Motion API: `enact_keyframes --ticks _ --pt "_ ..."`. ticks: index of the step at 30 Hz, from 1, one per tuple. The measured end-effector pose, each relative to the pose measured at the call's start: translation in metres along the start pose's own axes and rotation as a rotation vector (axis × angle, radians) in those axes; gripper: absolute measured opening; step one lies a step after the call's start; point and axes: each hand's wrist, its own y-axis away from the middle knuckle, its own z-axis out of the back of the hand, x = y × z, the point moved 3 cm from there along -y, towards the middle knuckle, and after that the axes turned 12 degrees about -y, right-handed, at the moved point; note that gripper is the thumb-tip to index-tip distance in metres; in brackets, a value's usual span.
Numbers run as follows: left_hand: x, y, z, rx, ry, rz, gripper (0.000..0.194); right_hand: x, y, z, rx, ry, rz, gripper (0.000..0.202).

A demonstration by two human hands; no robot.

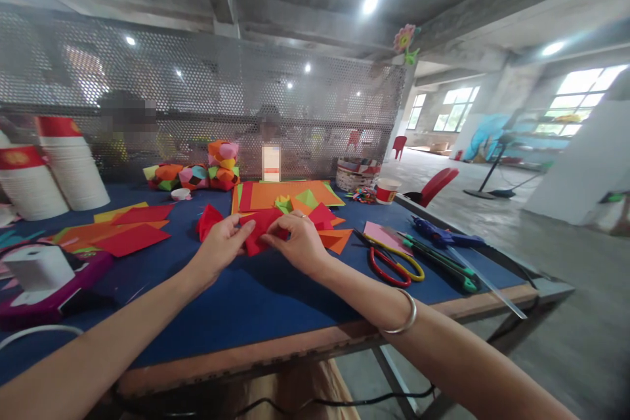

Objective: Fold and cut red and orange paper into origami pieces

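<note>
Between my two hands is a folded piece of red paper (258, 231), raised a little over the blue tabletop (221, 321). My left hand (224, 244) pinches its left side between thumb and fingers. On the right side, the thumb and fingers of my right hand (296, 239) are closed on the same paper. Another folded red piece (209, 220) rests just left of my left hand. Behind the hands lie orange sheets (275, 195), with a yellow-green folded piece (306, 199) on them. An orange folded piece (337, 239) is right of my right hand.
Red-handled scissors (388, 266), a green cutter (443, 259) and a blue glue gun (438, 233) lie at the right. Paper cups (73, 164) and a purple power strip (81, 279) stand left. Colourful paper balls (224, 164) and a woven basket (358, 174) are at the back.
</note>
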Motion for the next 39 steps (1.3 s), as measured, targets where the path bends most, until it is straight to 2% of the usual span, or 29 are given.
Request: enact_keyframes --ticks 12,22,29,35,39 --pt "0.0008 -0.0011 0.0011 0.000 -0.017 -0.047 0.046 0.0002 0.0007 0.0006 0.001 0.006 -0.015 0.023" --pt "0.0024 -0.0018 0.0028 0.004 -0.013 -0.075 0.046 0.0018 0.0006 0.0013 -0.013 -0.014 -0.058 0.025" --pt "0.0049 -0.0043 0.0035 0.032 0.032 -0.067 0.059 0.0011 -0.0001 0.0014 -0.008 0.018 -0.063 0.027" --pt "0.0000 -0.0013 0.0018 0.073 0.113 0.012 0.061 0.0030 0.0012 0.0004 -0.011 0.078 0.016 0.027" --pt "-0.0030 -0.0007 0.0023 0.042 0.137 0.018 0.059 0.0066 0.0038 0.0008 -0.031 0.115 0.064 0.027"
